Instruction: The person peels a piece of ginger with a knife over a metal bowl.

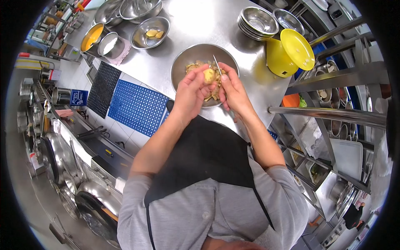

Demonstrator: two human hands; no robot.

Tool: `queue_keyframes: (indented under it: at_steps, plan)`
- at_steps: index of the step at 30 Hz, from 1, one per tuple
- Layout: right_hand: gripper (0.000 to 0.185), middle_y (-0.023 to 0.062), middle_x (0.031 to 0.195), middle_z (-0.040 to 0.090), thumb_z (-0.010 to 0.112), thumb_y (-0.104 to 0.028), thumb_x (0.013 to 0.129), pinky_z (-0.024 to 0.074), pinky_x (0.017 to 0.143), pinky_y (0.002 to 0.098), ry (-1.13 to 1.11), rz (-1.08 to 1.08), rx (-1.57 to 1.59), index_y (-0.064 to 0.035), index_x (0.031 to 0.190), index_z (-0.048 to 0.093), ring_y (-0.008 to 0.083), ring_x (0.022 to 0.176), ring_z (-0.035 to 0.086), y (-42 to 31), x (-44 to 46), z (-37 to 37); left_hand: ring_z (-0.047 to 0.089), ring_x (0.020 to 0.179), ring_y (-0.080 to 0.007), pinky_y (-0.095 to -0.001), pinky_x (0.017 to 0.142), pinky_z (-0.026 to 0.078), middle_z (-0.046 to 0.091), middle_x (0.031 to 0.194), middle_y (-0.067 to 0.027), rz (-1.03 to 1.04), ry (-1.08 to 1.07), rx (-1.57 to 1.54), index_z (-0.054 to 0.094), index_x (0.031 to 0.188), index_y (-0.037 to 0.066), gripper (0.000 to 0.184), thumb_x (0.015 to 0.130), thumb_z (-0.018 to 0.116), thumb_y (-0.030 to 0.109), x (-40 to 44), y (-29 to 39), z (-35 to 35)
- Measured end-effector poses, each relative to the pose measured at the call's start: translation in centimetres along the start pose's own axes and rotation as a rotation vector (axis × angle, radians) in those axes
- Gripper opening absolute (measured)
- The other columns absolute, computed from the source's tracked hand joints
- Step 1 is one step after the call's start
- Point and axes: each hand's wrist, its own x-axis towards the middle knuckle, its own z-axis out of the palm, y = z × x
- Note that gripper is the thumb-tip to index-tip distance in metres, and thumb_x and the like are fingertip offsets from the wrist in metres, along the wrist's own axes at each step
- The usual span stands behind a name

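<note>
My left hand (pixel 192 88) grips a pale yellow, partly peeled piece of ginger (pixel 209 76) between thumb and fingers. In my right hand (pixel 234 87) is a small knife (pixel 217 63), its narrow blade pointing up and away from me, close to the ginger. Both hands are above a large steel bowl (pixel 178 62) on the metal table. Brownish, knobbly pieces and peelings (pixel 211 99) lie inside it, partly hidden by my hands. Farther left, a smaller steel bowl (pixel 139 41) holds several yellow peeled pieces (pixel 155 33).
A stack of steel bowls (pixel 256 25) and a yellow bin (pixel 280 58) with its round lid tilted up stand at the right. Pots with orange (pixel 91 37) and white contents (pixel 110 45) are at the left edge. A metal rail (pixel 325 116) runs along my right.
</note>
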Motion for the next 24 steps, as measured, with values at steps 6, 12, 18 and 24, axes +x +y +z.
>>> queue_keyframes:
  at_steps: [6, 12, 18, 24]
  plan:
    - [0.05, 0.0168, 0.08, 0.068, 0.045, -0.021, 0.105, 0.0518, 0.06, 0.0425, -0.011, -0.243, -0.403, -0.0137, 0.153, 0.033, 0.0328, 0.065, 0.066, 0.0, -2.3, 0.7, 0.061, 0.109, -0.0206, -0.0347, 0.1, 0.05, 0.064, 0.121, -0.0103, -0.01, 0.066, -0.11, 0.056, 0.128, 0.0, 0.033, 0.105, 0.053, 0.024, 0.8, -0.1, -0.9]
    - [0.052, 0.0277, 0.094, 0.069, 0.047, -0.019, 0.103, 0.0511, 0.073, 0.0579, 0.039, -0.387, -0.597, -0.0162, 0.153, 0.033, 0.0514, 0.083, 0.065, -0.2, -2.8, 1.3, 0.06, 0.116, -0.0233, -0.0382, 0.106, 0.048, 0.062, 0.125, -0.0121, 0.034, 0.103, -0.127, 0.053, 0.126, 0.0, 0.028, 0.104, 0.052, 0.018, 0.5, -0.4, 0.0]
    - [0.048, 0.0282, 0.088, 0.068, 0.048, -0.019, 0.103, 0.0515, 0.071, 0.0571, 0.039, -0.4, -0.63, -0.0163, 0.149, 0.036, 0.051, 0.08, 0.065, -0.5, -2.7, 1.4, 0.061, 0.115, -0.0217, -0.0371, 0.105, 0.049, 0.063, 0.122, -0.0123, 0.092, 0.125, -0.126, 0.055, 0.12, 0.0, 0.022, 0.102, 0.055, 0.012, 0.4, -0.4, -0.1]
    - [0.038, 0.0294, 0.101, 0.067, 0.05, -0.018, 0.102, 0.0505, 0.072, 0.0573, 0.039, -0.412, -0.556, -0.0133, 0.139, 0.041, 0.0517, 0.084, 0.064, -0.6, -2.2, 1.6, 0.065, 0.105, -0.0191, -0.0341, 0.096, 0.053, 0.066, 0.114, -0.0105, 0.111, 0.105, -0.08, 0.059, 0.117, 0.0, 0.02, 0.099, 0.061, 0.01, 0.3, -0.3, -0.9]
